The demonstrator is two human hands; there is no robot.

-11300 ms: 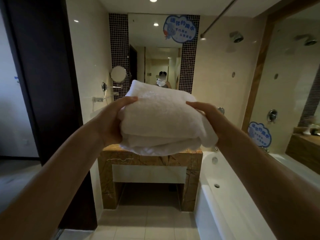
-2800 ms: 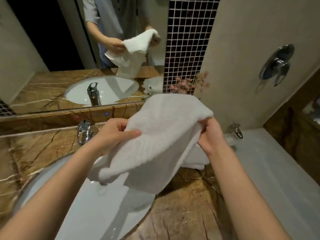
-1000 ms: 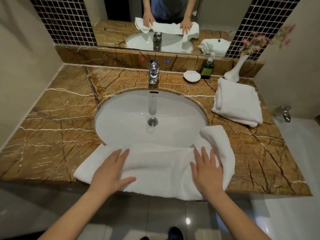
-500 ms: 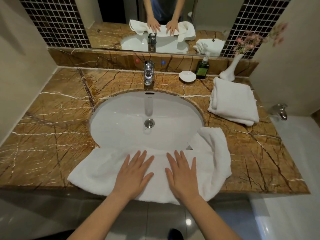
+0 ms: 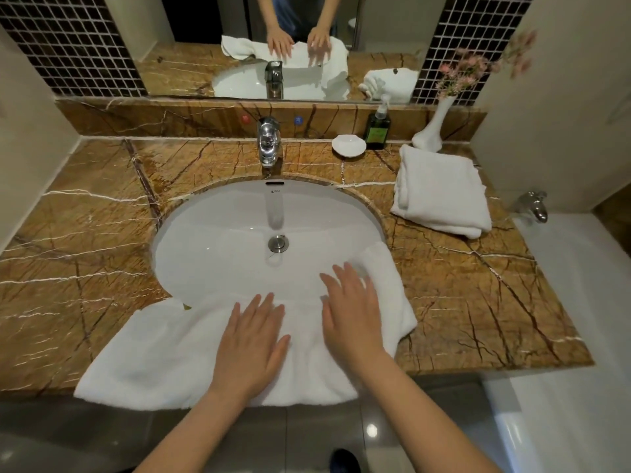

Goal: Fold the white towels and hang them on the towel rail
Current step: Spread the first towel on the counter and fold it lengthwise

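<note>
Clerk: Towels, white, location?
Checker: Item one, spread towel [image 5: 164, 356], lies along front edge of surface [image 5: 85, 250], right end lapping over sink [image 5: 222, 240] rim. Item two, folded towel [image 5: 440, 192], back right of surface, just beside vase [image 5: 432, 131].
Clerk: Grips?
Checker: Left grip [image 5: 251, 339], fingers straight, palm flat on spread towel's middle, clasping nothing. Right grip [image 5: 351, 315], likewise flat, on its right part near sink rim.

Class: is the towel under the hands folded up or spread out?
Spread out: the towel lies as a long strip across the counter front, left hand and right hand flat on it.
</note>
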